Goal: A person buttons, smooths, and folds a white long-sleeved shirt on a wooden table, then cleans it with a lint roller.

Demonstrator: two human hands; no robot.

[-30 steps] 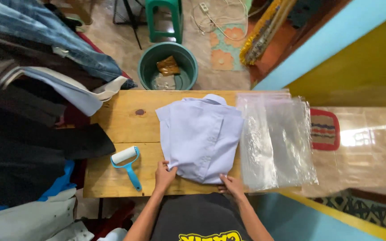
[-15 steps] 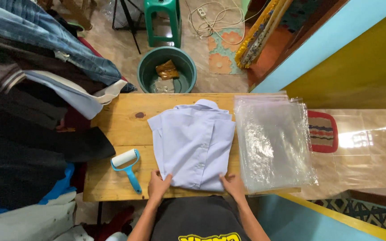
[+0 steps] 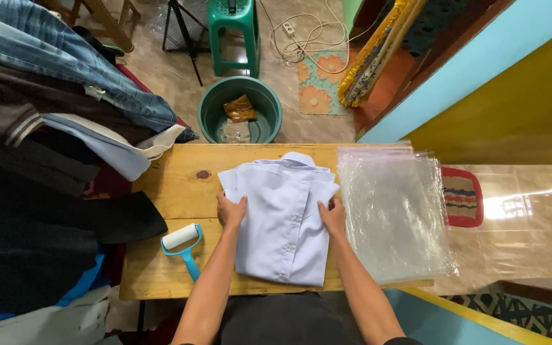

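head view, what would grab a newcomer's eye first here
A folded white shirt lies mid-table on the wooden table, with the left hand and right hand pressing on its two sides. Right of it sits a stack of clear plastic bags; left of it, a blue-handled lint roller.

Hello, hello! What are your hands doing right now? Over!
Left hand flat on folded white shirt. Right hand flat on its other edge. Lint roller left, clear plastic bags right; neither touching the shirt's top.
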